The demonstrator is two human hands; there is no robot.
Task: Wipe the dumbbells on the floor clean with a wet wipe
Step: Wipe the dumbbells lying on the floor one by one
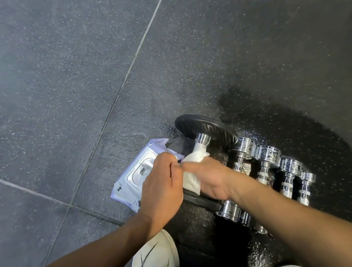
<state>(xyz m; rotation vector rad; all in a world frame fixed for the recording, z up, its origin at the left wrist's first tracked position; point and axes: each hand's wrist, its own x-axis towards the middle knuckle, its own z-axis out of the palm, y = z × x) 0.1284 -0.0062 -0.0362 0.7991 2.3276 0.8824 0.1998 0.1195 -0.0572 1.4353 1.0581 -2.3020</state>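
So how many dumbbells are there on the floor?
5. A big black-plated dumbbell is under the hands, being wiped. Four small chrome ones lie in a row to its right: first, second, third, fourth. The arms may hide more.

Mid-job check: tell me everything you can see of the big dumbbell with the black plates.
The big dumbbell lies on the dark floor, leftmost in a row of smaller chrome dumbbells. Its far black plate, ribbed and round, stands on edge; the near plate is mostly hidden under the hands. A shiny metal collar meets a knurled handle. The right hand wraps a white wipe round the handle; the left hand pinches the wipe's edge.
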